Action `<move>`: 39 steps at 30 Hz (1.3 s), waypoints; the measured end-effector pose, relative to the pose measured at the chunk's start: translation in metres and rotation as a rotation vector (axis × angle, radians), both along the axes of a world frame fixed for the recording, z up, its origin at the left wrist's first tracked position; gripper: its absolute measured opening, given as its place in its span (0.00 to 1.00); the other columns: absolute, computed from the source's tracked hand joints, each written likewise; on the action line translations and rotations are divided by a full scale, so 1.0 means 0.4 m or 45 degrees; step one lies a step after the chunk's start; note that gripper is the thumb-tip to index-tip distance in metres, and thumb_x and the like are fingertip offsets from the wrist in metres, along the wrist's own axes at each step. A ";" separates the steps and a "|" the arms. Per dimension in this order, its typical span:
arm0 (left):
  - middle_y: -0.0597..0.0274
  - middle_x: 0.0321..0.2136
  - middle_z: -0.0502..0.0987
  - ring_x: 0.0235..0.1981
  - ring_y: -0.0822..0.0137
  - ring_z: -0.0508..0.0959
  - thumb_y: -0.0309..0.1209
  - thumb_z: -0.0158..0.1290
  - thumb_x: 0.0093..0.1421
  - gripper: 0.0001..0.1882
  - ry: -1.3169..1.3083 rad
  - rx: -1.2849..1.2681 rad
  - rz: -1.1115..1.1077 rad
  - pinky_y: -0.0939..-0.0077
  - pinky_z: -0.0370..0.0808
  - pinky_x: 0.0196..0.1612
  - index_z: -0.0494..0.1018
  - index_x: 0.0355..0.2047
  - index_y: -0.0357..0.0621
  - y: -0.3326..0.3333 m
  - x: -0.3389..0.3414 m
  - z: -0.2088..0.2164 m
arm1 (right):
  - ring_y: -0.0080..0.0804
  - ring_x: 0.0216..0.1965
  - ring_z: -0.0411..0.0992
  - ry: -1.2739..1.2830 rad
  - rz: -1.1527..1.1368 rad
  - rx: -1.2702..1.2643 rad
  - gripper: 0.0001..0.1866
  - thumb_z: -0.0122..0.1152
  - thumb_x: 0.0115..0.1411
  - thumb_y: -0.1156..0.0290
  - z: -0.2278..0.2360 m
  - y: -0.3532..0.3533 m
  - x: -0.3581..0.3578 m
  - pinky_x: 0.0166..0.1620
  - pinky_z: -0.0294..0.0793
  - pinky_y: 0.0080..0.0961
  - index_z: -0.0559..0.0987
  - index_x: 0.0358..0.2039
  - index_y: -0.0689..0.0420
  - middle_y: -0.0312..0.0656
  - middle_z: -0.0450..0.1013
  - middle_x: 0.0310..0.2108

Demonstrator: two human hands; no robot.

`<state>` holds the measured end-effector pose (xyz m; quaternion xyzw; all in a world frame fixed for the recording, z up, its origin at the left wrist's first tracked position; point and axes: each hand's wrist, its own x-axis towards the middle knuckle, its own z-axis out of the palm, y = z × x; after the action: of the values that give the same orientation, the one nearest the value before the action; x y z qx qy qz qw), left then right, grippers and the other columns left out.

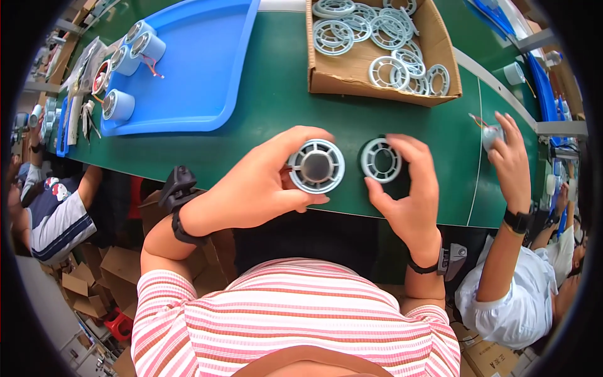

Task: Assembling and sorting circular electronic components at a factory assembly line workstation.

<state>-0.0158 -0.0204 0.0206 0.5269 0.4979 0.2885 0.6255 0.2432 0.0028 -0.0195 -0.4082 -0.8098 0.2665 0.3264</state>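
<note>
In the head view, the left hand point(260, 179) gripped a round light-blue unit point(316, 166) above the green table point(276, 94); the right hand point(411, 198) pinched a ring point(381, 178) just beside it. Slack fingertips could have dropped the ring; the unit's hidden underside left its support unclear.

On my feed I note a short-sleeved shirt point(301, 314), striped white, pink and reddish brown, with a plain brown neckband point(314, 354). Wrists: black left strap point(183, 229), black right strap point(422, 268), each with a blocky dark module point(180, 186).
</note>
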 end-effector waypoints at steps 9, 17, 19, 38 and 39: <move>0.58 0.54 0.70 0.49 0.68 0.78 0.18 0.61 0.57 0.33 -0.305 -0.016 -0.051 0.74 0.81 0.47 0.65 0.63 0.41 -0.002 0.042 -0.057 | 0.42 0.59 0.72 0.287 0.199 -0.106 0.41 0.71 0.45 0.85 0.063 -0.028 -0.084 0.63 0.70 0.36 0.67 0.61 0.63 0.49 0.72 0.56; 0.56 0.54 0.70 0.54 0.65 0.77 0.20 0.63 0.56 0.34 -0.296 0.024 -0.169 0.71 0.79 0.53 0.66 0.64 0.41 0.012 0.039 -0.084 | 0.46 0.56 0.73 0.192 0.269 -0.085 0.40 0.72 0.44 0.84 0.078 -0.013 -0.083 0.58 0.74 0.35 0.69 0.60 0.60 0.48 0.74 0.54; 0.56 0.55 0.71 0.54 0.65 0.76 0.20 0.63 0.56 0.34 -0.289 0.026 -0.185 0.71 0.79 0.54 0.66 0.64 0.42 0.016 0.040 -0.082 | 0.47 0.54 0.74 0.195 0.288 -0.081 0.40 0.73 0.43 0.84 0.082 -0.009 -0.077 0.55 0.75 0.35 0.70 0.59 0.59 0.48 0.74 0.54; 0.62 0.54 0.76 0.51 0.73 0.78 0.28 0.61 0.65 0.32 -0.585 -0.691 -0.169 0.75 0.81 0.51 0.64 0.67 0.40 0.059 -0.012 -0.046 | 0.43 0.55 0.75 0.110 0.239 -0.104 0.35 0.74 0.43 0.78 0.053 -0.010 -0.058 0.68 0.59 0.55 0.72 0.54 0.56 0.43 0.77 0.52; 0.61 0.53 0.76 0.50 0.72 0.79 0.28 0.61 0.65 0.30 -0.569 -0.615 -0.193 0.75 0.81 0.51 0.66 0.66 0.40 0.059 -0.009 -0.047 | 0.43 0.55 0.75 0.133 0.265 -0.088 0.35 0.74 0.43 0.78 0.054 -0.006 -0.061 0.68 0.59 0.55 0.72 0.54 0.56 0.43 0.77 0.52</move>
<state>-0.0196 0.0031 0.0019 0.3227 0.3620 0.2233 0.8456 0.2186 0.0003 0.0022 -0.3185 -0.8200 0.3477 0.3246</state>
